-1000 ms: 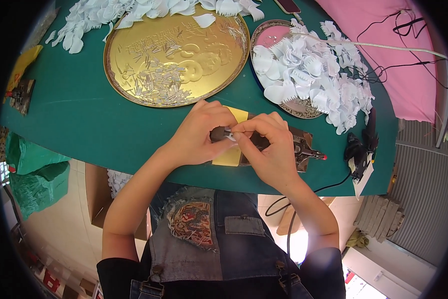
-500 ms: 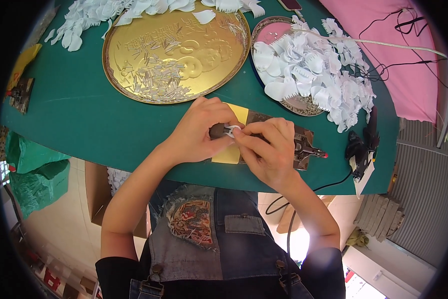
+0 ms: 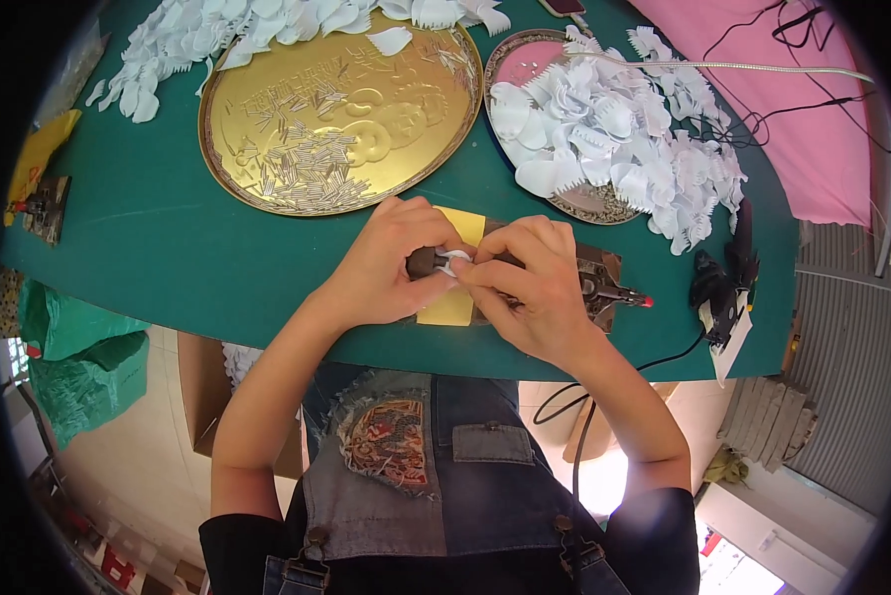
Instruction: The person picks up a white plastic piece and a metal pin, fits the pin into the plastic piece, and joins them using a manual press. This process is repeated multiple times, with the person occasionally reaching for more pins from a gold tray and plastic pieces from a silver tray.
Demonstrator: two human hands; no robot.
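Note:
My left hand [image 3: 391, 263] and my right hand [image 3: 535, 288] meet over a dark metal fixture [image 3: 598, 266]. Between their fingertips is a small white toothed plastic piece [image 3: 453, 260], bent round and pinched from both sides. It sits at the end of a dark grey block [image 3: 423, 263] beside my left fingers; how the two join is partly hidden. Under my hands lies a yellow pad [image 3: 447, 307]. To the right of my right hand, a clamp lever [image 3: 619, 294] with a red tip sticks out of the fixture.
Beyond my hands stands a gold oval tray [image 3: 386, 129] bearing many small metal pins. White toothed pieces [image 3: 604, 119] are heaped over a second tray at right, others at the back. A black corded tool [image 3: 718, 297] lies at the right edge, a second clamp [image 3: 41, 210] far left.
The view has shifted slightly. My hands stay together at the same spot, and the white piece between my fingertips now looks more closed round than before.

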